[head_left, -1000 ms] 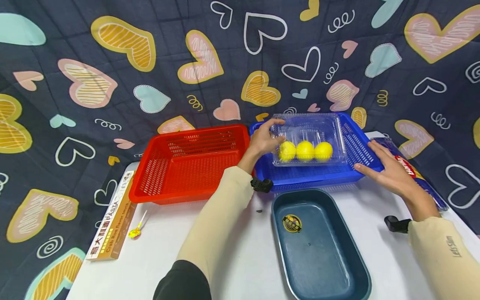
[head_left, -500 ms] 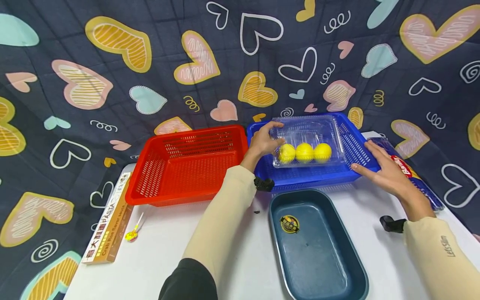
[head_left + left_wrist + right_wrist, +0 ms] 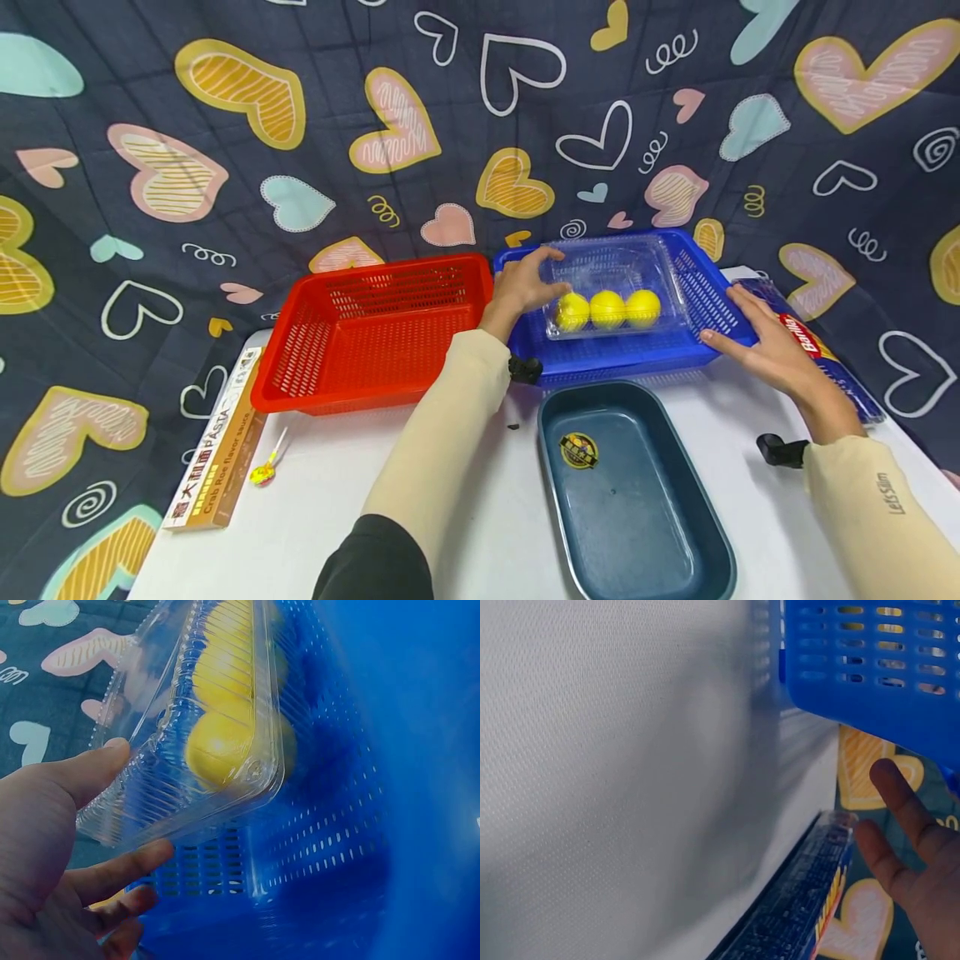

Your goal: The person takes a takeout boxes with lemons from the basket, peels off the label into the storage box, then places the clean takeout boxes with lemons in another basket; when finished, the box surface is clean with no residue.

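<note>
A clear plastic clamshell box [image 3: 611, 279] with three yellow round fruits [image 3: 607, 307] sits in the blue basket [image 3: 622, 354]. My left hand [image 3: 542, 277] grips the box's left end. In the left wrist view the thumb [image 3: 94, 769] lies on top of the box [image 3: 161, 750] and the fingers [image 3: 124, 866] curl under it, with a yellow fruit [image 3: 217, 746] showing through the lid above the blue basket [image 3: 337, 825]. My right hand [image 3: 738, 321] lies open, its straight fingers [image 3: 900, 814] at the right rim of the basket [image 3: 870, 667].
An empty red basket [image 3: 375, 333] stands left of the blue one. A dark teal tray [image 3: 630, 500] lies in front. A pasta box [image 3: 217, 450] and a lollipop [image 3: 266, 471] lie at the left, and a blue pasta packet [image 3: 817, 350] at the right on the white table [image 3: 322, 500].
Only the head view has shifted slightly. Both hands and the box keep their places.
</note>
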A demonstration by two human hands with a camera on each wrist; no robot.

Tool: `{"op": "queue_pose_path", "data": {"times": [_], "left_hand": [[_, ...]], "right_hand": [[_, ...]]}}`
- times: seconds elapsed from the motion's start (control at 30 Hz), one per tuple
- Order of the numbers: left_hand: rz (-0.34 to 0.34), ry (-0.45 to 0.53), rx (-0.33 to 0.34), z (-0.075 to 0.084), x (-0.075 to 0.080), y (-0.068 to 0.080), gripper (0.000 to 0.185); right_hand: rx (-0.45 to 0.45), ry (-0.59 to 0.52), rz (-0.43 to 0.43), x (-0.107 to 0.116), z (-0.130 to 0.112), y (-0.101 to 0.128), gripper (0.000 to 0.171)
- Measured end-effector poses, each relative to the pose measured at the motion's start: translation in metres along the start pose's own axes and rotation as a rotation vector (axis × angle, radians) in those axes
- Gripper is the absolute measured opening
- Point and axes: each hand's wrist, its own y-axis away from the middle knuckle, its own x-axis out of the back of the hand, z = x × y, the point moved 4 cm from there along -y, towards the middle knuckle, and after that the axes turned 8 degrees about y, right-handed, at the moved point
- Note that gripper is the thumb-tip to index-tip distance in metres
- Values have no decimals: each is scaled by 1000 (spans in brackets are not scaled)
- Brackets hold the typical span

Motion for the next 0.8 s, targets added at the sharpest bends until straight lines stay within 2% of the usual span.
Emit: {"op": "queue_pose_path", "data": {"times": [0.1, 0.23, 0.37, 0.6, 0.8], "left_hand": [[-11, -80, 10, 0, 0, -1, 53], [-19, -114, 37, -2, 0, -1, 53], [-33, -99, 39, -4, 2, 1, 53], [-104, -86, 26, -13, 3, -1, 58], [-138, -58, 14, -17, 4, 0, 60]], "right_hand": [[-6, -1, -3, 0, 0, 1, 99], [5, 0, 4, 0, -1, 1, 99], [12, -3, 7, 0, -1, 1, 98], [10, -1, 8, -1, -1, 0, 98], [11, 4, 10, 0, -1, 0, 99]]}}
